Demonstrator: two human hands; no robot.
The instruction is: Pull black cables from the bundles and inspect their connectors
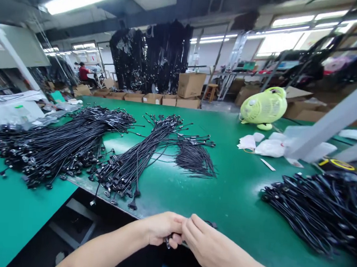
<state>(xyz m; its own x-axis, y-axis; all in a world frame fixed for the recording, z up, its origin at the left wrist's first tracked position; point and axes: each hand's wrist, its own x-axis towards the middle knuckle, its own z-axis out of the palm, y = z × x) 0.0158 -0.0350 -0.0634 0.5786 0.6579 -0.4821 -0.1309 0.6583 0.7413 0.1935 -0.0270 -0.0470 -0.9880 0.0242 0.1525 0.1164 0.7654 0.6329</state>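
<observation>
At the table's near edge, my left hand (164, 228) is closed around a black cable (167, 242), whose metal-tipped plug pokes out below the fingers. My right hand (198, 240) meets it with fingers pinched together, and a black piece of cable shows just beyond its knuckles. The fingers hide most of the cable between the hands. Ahead lies a loose bundle of straight black cables (144, 151) with connectors at both ends. Beside it is a pile of thin black ties (193, 160).
A bigger heap of black cables (63, 138) covers the left side. Coiled cables (316, 206) are piled at right. Behind them are a yellow-black tape roll (338, 164), white plastic bags (271, 147), a green fan (265, 106) and a slanted white post (333, 119). Cardboard boxes (192, 86) stand beyond the table.
</observation>
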